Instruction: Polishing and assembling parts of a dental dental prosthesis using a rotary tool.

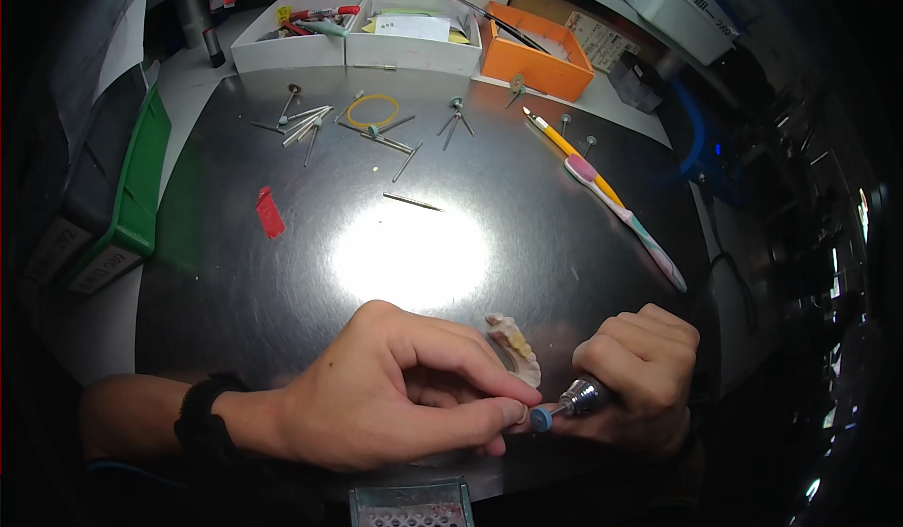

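Observation:
My right hand (pixel 640 377) is wrapped around a metal rotary handpiece (pixel 587 394). A blue grinding wheel (pixel 541 420) sits on its thin shank, pointing left. Thumb and forefinger of my left hand (pixel 404 386) pinch a small pale piece (pixel 520 416), mostly hidden by the fingertips, right beside the wheel. Its exact kind does not show. Just behind the fingertips lies a dental cast (pixel 517 350) with a curved row of teeth, a few of them yellowish; my left hand covers part of it.
Loose burs (pixel 306 125) and mounted polishing wheels (pixel 456 106) lie across the metal tabletop, with a yellow rubber band (pixel 372 110) and red strip (pixel 270 212). A toothbrush (pixel 625 215) rests right, a green bin (pixel 141 174) left. White boxes (pixel 411 52) and an orange box (pixel 536 71) line the back.

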### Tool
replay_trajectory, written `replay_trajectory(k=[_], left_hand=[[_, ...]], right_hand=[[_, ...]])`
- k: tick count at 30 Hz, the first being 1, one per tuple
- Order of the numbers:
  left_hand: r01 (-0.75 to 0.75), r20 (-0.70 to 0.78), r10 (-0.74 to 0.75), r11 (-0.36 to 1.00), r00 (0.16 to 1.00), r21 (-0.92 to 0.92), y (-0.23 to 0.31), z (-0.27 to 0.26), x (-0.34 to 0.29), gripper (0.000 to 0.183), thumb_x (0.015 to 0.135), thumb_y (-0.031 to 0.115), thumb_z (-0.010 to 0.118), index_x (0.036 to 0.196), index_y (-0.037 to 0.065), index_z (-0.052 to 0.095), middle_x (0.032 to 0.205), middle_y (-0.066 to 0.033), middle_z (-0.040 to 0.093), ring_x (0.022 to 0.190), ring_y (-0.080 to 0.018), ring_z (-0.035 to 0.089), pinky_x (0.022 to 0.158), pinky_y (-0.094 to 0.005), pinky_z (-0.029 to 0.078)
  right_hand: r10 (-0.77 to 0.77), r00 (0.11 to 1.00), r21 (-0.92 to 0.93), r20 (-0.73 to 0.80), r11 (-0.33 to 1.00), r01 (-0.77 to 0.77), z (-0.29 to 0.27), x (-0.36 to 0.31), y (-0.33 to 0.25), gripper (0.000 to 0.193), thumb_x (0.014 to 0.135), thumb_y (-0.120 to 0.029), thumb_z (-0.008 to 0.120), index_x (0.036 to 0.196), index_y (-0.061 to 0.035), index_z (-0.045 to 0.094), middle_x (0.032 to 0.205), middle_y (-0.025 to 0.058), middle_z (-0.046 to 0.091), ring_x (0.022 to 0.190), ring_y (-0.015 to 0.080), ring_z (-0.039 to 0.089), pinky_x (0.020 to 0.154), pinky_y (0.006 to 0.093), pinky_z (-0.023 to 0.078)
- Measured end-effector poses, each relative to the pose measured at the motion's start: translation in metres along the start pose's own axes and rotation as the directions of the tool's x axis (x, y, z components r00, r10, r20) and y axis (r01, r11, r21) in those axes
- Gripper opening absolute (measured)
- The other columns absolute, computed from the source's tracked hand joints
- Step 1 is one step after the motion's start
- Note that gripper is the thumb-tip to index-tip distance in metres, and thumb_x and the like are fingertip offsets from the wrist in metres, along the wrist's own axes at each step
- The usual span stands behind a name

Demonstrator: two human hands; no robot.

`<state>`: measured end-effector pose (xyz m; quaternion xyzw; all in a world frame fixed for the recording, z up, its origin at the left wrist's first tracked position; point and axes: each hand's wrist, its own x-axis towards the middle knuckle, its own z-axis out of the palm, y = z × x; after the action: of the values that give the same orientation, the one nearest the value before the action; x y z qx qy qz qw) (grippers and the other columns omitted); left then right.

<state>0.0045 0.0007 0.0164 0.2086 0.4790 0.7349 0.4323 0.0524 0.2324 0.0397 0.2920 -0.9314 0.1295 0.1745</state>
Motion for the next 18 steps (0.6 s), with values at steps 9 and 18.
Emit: replay_trajectory(k=[9,18], left_hand=[[-0.008,0.003,0.008,0.998,1.000,0.069,0.0004,-0.0014,-0.0001,0.018,0.089,-0.010,0.063,0.106,-0.009,0.069,0.103,-0.0192,0.068,0.087,-0.0169,0.071,0.073,-0.0202,0.059],[-0.039,0.004,0.039,0.995,0.999,0.094,-0.0016,-0.0018,0.0009,0.016,0.089,-0.005,0.066,0.104,-0.007,0.071,0.098,-0.0150,0.070,0.082,-0.0131,0.070,0.068,-0.0185,0.056]], right_hand=[[-0.007,1.000,0.012,0.001,1.000,0.006,0.0031,-0.0007,0.0003,0.054,0.070,-0.049,0.081,0.056,-0.0132,0.044,0.050,-0.0021,0.036,0.042,0.0135,0.043,0.044,0.0311,0.026],[-0.012,1.000,0.020,0.010,1.000,0.012,0.0037,-0.0013,0.0007,0.054,0.070,-0.050,0.081,0.056,-0.0135,0.044,0.050,-0.0023,0.036,0.042,0.0131,0.043,0.044,0.0308,0.026]])
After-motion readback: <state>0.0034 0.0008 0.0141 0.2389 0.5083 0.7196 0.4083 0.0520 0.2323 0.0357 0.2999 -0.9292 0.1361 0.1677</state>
